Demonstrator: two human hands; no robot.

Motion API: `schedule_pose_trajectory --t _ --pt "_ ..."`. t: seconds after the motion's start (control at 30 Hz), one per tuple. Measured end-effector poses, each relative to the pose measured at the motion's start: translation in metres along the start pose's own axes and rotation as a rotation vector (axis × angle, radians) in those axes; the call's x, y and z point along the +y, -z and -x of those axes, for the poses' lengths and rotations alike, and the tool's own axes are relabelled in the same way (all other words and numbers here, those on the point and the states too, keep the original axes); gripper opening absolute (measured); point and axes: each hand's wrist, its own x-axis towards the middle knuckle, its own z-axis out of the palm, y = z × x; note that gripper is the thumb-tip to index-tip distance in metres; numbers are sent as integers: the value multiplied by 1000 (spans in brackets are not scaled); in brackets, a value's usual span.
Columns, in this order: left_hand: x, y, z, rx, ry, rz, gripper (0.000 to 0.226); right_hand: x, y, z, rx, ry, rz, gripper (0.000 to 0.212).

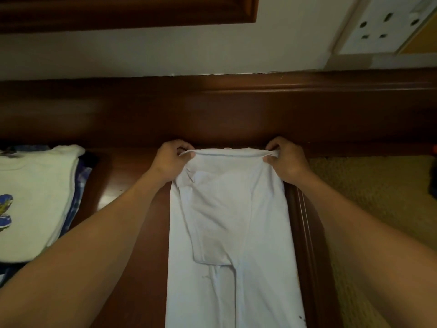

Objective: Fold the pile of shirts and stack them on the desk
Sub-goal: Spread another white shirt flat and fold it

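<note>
Mid-fold on one white shirt (227,209). Its sides are already turned in, so it lies as a long strip on the table (132,176), with its right edge close to the table's rim. Left hand (171,159) and right hand (287,162) each pinch a far corner, fingers curled on the cloth, edge taut between them.

Next, I'd judge: bring that far edge toward the body to halve the strip, keeping the corners level to avoid skew, then move it to the stack (35,185) at left.

Count:
- Shirts in work: one.
- Stack: two layers visible, a white printed one over a blue checked shirt (81,185). Can't tell if there are more.
- Unfolded pile: not in view.
</note>
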Motion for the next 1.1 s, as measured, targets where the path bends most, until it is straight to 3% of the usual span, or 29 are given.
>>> schedule_pose_trajectory --t 0.07,0.3,0.4,0.53,0.67,0.77,0.9,1.1 --pt "0 3 5 -20 0 103 9 1 1 -1 -43 46 34 30" --pt "9 6 2 -59 115 252 9 3 3 -1 -48 77 10 13" --pt "8 9 1 -104 116 267 19 1 5 -1 -86 83 -19 23" --pt "-1 23 3 -143 106 94 25 6 9 2 -7 70 -8 22" --pt "-8 27 11 -69 76 158 14 12 6 2 30 64 107 18" --pt "-8 26 14 -126 72 205 19 11 5 1 15 81 131 23" --pt "-11 29 12 -253 51 87 24 10 2 2 10 53 194 20" --pt "-11 26 17 -229 -40 -4 28 15 3 8 68 88 230 11"
